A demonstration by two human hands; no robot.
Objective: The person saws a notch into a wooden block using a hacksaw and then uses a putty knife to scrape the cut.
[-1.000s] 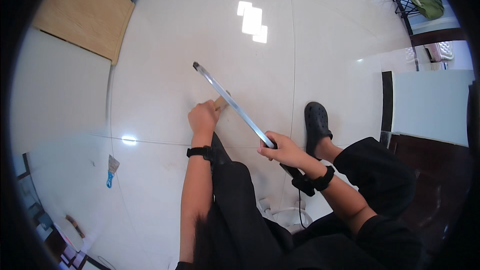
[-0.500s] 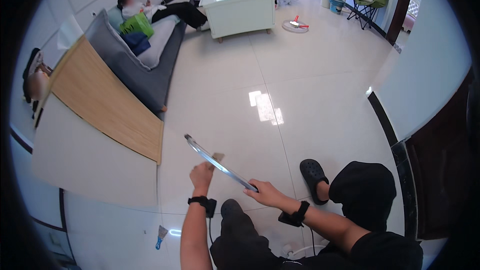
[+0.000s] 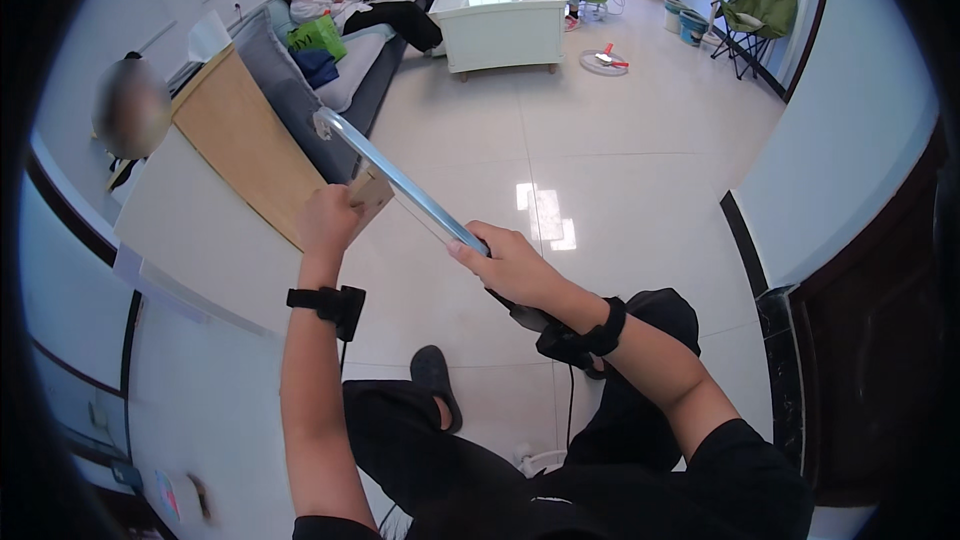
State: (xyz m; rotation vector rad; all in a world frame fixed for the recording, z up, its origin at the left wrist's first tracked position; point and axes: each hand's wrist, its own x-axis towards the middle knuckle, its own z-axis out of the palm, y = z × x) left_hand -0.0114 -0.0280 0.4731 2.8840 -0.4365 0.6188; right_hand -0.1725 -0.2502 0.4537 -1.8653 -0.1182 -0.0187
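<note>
My right hand [image 3: 515, 265] is wrapped round the dark handle of a hacksaw [image 3: 405, 183]. Its silvery-blue frame reaches up and to the left, and a thin blade shows below it. My left hand [image 3: 328, 220] is closed on a flat, light-brown piece of wood [image 3: 372, 198]. The wood sits close to the saw's frame; whether the two touch I cannot tell. Both hands are held above the floor, and a black strap with a small box goes round each wrist.
A cabinet [image 3: 245, 120] with a wood-look top stands at my left, a person behind it. Beyond are a grey sofa [image 3: 370, 75] with a person reclining, a white table [image 3: 505, 35], a round item with red-handled tools [image 3: 605, 62] and a green folding chair [image 3: 760, 15]. A dark door [image 3: 865, 380] is at right.
Both hands have risen in the view, with the hacksaw and the wood still in them. My feet have shifted. The blue-handled scraper on the floor at lower left has gone from view.
</note>
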